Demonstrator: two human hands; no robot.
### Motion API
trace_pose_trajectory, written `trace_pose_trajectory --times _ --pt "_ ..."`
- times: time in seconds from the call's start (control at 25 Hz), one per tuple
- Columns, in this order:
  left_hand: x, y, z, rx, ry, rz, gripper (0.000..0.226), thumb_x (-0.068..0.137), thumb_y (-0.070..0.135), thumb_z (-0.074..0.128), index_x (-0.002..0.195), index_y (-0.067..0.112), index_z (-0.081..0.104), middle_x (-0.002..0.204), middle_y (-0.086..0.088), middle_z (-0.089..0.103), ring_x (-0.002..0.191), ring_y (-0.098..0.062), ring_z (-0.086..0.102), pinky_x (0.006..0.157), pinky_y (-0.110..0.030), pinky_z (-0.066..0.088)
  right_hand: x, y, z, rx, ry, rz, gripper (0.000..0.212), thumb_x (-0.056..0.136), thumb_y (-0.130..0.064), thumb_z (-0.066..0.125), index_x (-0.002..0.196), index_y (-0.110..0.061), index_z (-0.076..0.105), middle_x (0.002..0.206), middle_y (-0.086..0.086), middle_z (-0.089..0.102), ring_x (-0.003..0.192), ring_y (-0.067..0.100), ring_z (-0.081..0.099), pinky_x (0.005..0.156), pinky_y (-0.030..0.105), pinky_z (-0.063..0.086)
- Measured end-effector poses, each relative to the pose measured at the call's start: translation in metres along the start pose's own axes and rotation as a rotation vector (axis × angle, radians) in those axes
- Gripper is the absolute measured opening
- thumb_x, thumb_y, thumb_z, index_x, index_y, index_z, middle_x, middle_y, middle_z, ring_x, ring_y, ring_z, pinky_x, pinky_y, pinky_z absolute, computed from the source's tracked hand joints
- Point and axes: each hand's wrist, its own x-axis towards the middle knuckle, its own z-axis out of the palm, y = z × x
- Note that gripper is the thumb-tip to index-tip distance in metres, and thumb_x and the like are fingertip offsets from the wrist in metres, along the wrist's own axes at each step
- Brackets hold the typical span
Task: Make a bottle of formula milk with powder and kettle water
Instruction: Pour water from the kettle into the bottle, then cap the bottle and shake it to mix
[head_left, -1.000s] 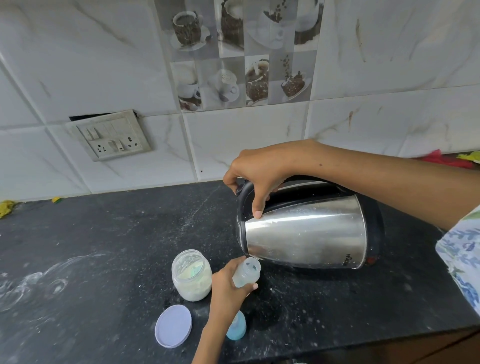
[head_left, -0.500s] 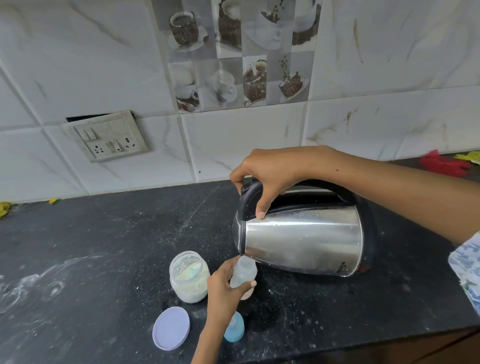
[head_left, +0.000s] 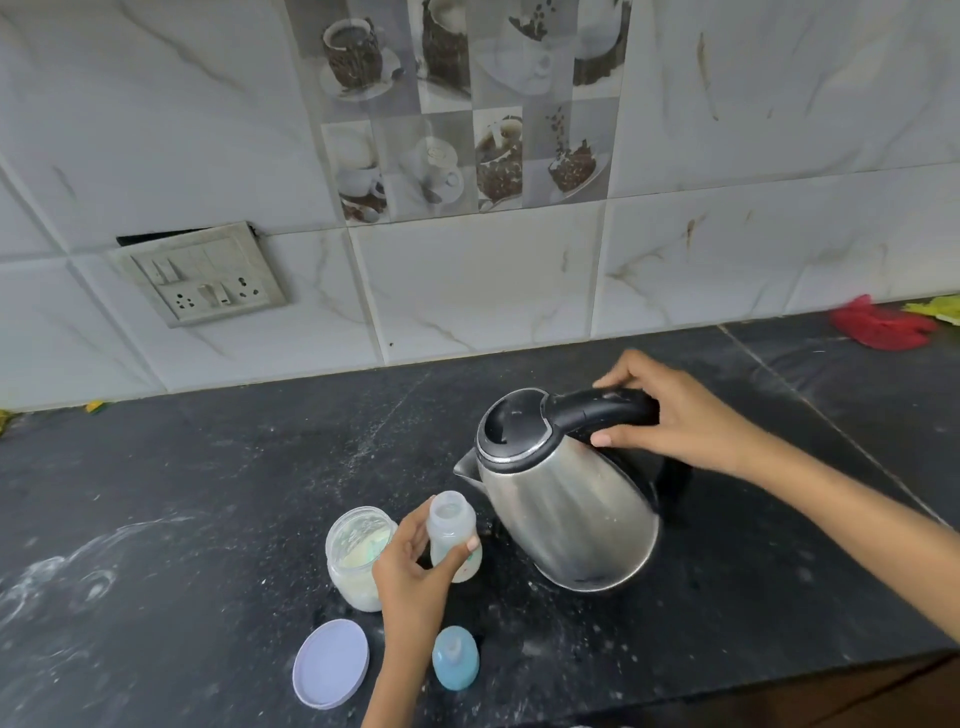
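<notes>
A steel kettle (head_left: 566, 509) with a black lid stands nearly upright on the black counter (head_left: 208, 493), its spout pointing left. My right hand (head_left: 670, 415) grips its black handle from above. My left hand (head_left: 415, 566) holds a small clear baby bottle (head_left: 452, 530) upright on the counter just left of the kettle, below the spout; the bottle has no top on. An open glass jar of white powder (head_left: 356, 556) stands to the left of the bottle. The jar's lilac lid (head_left: 331, 662) and the bottle's blue teat cap (head_left: 455, 657) lie nearer the front edge.
A tiled wall with a switch and socket plate (head_left: 202, 275) rises behind the counter. Spilled white powder smears the counter at the left (head_left: 57, 577). A red cloth (head_left: 878, 327) lies at the far right back. The counter's front edge runs along the lower right.
The kettle has swung back from a tilted pouring position to nearly upright and moved right and down. The bottle now stands upright, away from the spout.
</notes>
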Motion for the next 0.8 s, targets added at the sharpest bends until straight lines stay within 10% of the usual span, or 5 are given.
trace_pose_trajectory --times 0.28,0.8 --pt "-0.003 0.009 -0.005 0.014 0.018 0.022 0.053 0.064 0.004 0.084 0.111 0.019 0.064 0.107 0.007 0.07 0.1 0.002 0.064 0.083 -0.004 0.046 -0.034 0.041 0.045 0.372 0.316 0.085 0.038 0.073 0.0 0.078 0.098 -0.011 0.052 0.099 0.0 0.066 0.091 -0.005 0.063 0.083 0.01 0.047" --pt "-0.013 0.022 -0.014 0.029 -0.041 0.061 0.055 0.065 0.004 0.083 0.113 0.02 0.063 0.108 0.012 0.068 0.1 0.006 0.063 0.088 -0.007 0.047 -0.054 0.058 0.08 0.275 0.478 0.165 0.042 0.08 -0.014 0.076 0.112 -0.011 0.05 0.112 -0.003 0.062 0.107 0.013 0.06 0.094 0.03 0.047"
